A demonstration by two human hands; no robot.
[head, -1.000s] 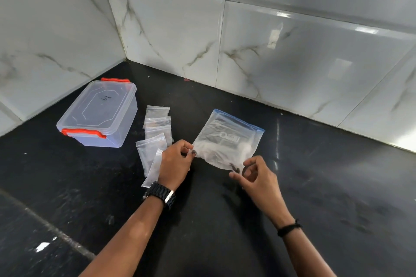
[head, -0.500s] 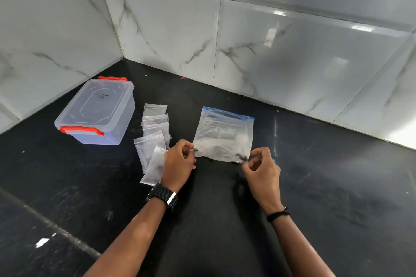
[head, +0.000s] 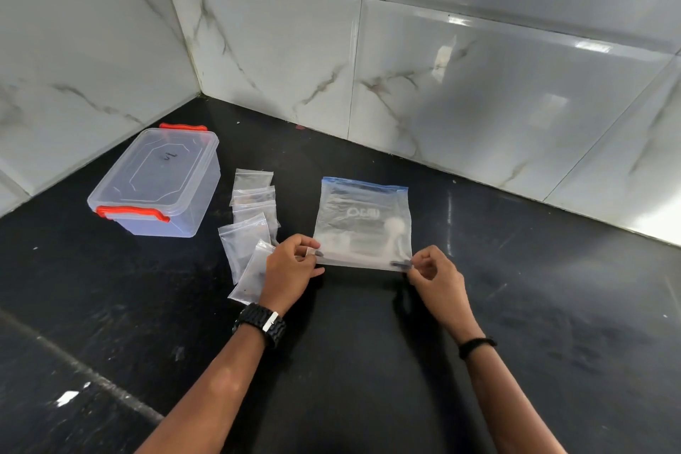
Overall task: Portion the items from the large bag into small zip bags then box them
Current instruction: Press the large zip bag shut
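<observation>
Left hand (head: 291, 265) and right hand (head: 433, 275) each pinch a near corner of the large bag (head: 363, 225). I'd lift evenly, zip end far, before opening.

A single wide-angle camera worn on the person's head looks forward and steeply down onto a black countertop (head: 552, 306), facing the corner where two marble-tiled walls (head: 479, 66) meet. Both forearms enter from the bottom edge, placing the left hand (head: 291, 269) and right hand (head: 435, 273) close beneath the lens at mid-frame. The wide lens bends the tile lines, and no second view shares the scene.
</observation>
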